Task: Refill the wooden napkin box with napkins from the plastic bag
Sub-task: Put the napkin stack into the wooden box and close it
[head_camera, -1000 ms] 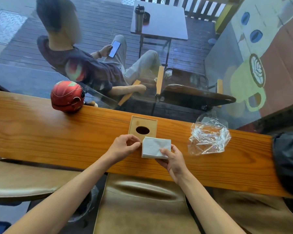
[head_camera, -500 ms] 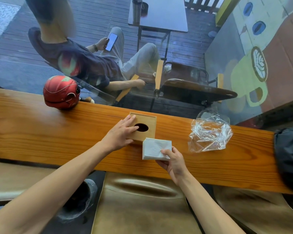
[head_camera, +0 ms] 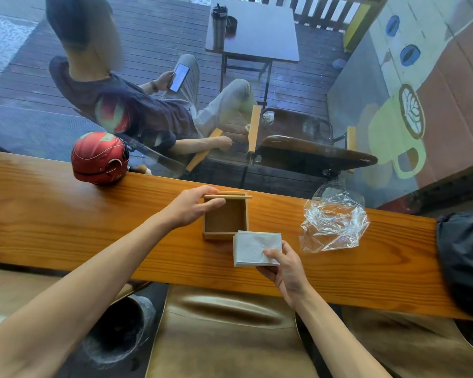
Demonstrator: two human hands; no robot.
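Note:
The wooden napkin box (head_camera: 224,221) sits on the long wooden counter (head_camera: 66,214), open, its inside bare. Its lid (head_camera: 228,196) stands on edge over the box's far side, pinched between the thumb and fingers of my left hand (head_camera: 191,208). My right hand (head_camera: 287,268) grips a stack of white napkins (head_camera: 253,248) by its near right corner. The stack overlaps the box's front right corner, just in front of the opening. The clear plastic bag (head_camera: 333,225) lies crumpled to the right, and no napkins show in it.
A red helmet (head_camera: 99,158) rests on the counter's far edge at the left. A dark bag (head_camera: 464,257) covers the counter's right end. A glass pane runs along the far edge, with a seated person outside. Stools (head_camera: 224,336) and a lined bin (head_camera: 120,328) stand below me.
My left hand reached onto the closed box and lifted its lid up on edge, exposing the inside. My right hand kept the napkin stack in front of the box.

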